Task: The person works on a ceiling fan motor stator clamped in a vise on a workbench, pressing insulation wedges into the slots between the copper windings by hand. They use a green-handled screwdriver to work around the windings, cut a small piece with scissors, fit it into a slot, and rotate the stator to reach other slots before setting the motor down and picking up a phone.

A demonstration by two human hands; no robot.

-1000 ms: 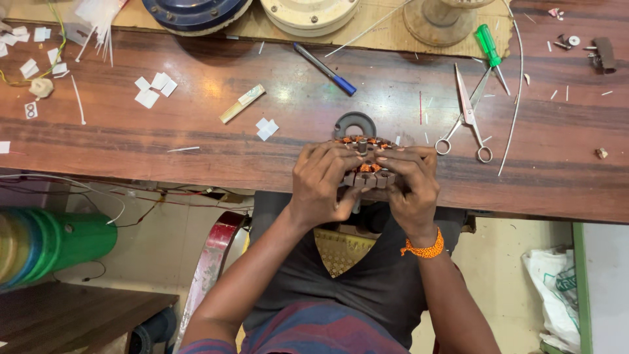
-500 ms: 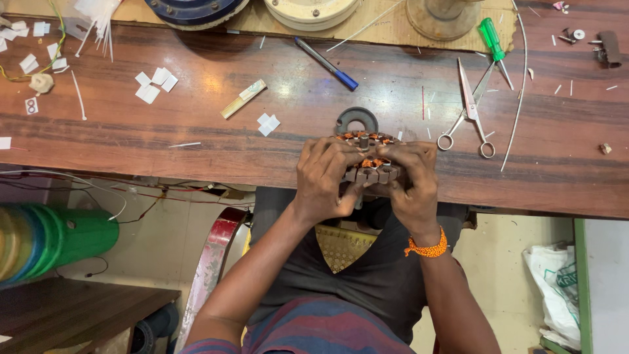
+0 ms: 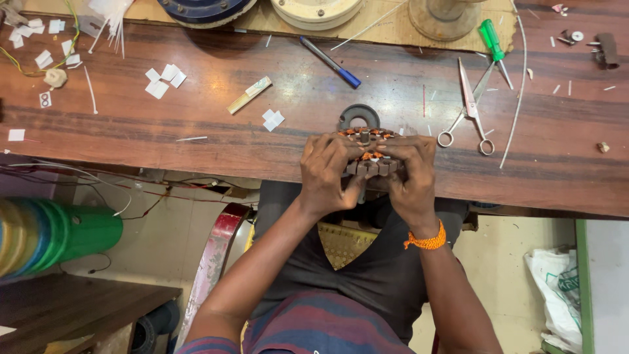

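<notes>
The motor stator [image 3: 368,152], a round piece of stacked dark metal with copper-orange windings in its slots, is at the near edge of the tabletop [image 3: 196,131], about in the middle of that edge. It looks heavy and stiff in the metal body, but the thin wires are probably fragile, so it is better to take it by the outer metal ring and not by the windings. Both hands close around it: the left hand [image 3: 325,174] holds its left side and the right hand [image 3: 411,176] holds its right side, with the fingers pressing on the top of the windings. The grip of each hand is narrow and tight on the piece. Just behind it lies a dark metal ring [image 3: 358,115]. Further toward the right are scissors [image 3: 468,108] and a green screwdriver [image 3: 493,40]; toward the far edge lies a blue pen [image 3: 331,63], and small white paper pieces [image 3: 164,80] lie toward the left.
</notes>
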